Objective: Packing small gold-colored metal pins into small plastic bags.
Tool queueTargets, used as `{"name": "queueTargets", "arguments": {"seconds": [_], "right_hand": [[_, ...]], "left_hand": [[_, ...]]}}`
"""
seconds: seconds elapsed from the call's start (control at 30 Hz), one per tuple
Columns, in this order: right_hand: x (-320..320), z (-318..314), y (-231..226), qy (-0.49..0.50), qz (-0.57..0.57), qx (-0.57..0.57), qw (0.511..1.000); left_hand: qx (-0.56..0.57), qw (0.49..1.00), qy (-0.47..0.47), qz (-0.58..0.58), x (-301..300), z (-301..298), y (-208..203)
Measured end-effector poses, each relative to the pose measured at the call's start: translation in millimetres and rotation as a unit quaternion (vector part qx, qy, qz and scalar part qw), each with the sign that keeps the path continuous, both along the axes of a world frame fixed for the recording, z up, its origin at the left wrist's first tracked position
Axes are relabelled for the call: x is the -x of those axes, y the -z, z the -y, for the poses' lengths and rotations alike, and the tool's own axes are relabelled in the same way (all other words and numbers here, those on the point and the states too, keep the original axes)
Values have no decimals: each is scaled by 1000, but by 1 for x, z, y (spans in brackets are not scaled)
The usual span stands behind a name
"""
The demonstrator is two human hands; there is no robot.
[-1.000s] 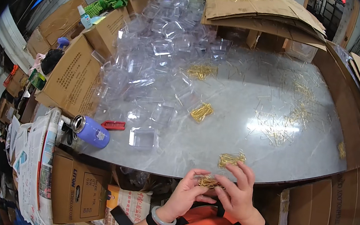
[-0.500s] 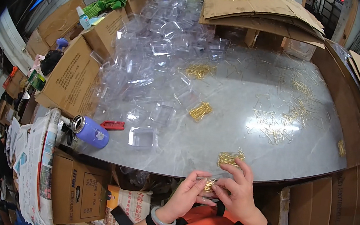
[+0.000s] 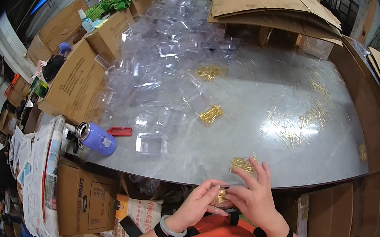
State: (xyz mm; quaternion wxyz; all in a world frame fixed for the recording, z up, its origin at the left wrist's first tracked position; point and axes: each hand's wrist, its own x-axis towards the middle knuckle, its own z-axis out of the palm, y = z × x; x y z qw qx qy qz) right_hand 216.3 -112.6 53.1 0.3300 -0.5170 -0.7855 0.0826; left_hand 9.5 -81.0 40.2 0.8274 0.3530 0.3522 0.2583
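Note:
Close to my body, just off the table's near edge, my left hand (image 3: 193, 207) is closed around what looks like a small clear plastic box with gold wire pins (image 3: 221, 197) in it. My right hand (image 3: 255, 198) reaches in from the other side, its thumb and forefinger closed at the pins while its other fingers are raised. The fingers partly hide the box and pins. Just beyond my right fingers, a bundle of gold wire pins (image 3: 241, 164) lies on the grey table (image 3: 205, 151).
Clear plastic boxes (image 3: 158, 66) pile up at the left. Loose gold pins (image 3: 294, 127) scatter at the right, with bundles (image 3: 211, 115) mid-table. An uncapped purple bottle (image 3: 100, 139) lies near a red tool (image 3: 120, 131). Cardboard walls (image 3: 365, 103) border the right side.
My right hand has shifted slightly, its fingers now further over the pins. My left hand keeps its hold. The view has moved a little.

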Motion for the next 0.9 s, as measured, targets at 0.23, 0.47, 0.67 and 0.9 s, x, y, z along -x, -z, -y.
{"name": "queueTargets", "arguments": {"seconds": [0.23,0.47,0.67,0.9], "right_hand": [[-7,2,16,15,-139,19,990],[3,16,18,-21,67,-7,997],[7,13,15,-59,45,8,997],[-27,-11,31,109,-3,-35,993]], "left_hand": [[13,999,-20,30,-1,-2,-5],[37,993,-71,82,1,-3,7],[38,996,-72,41,5,-3,8],[138,990,-6,-8,48,6,26]]}}
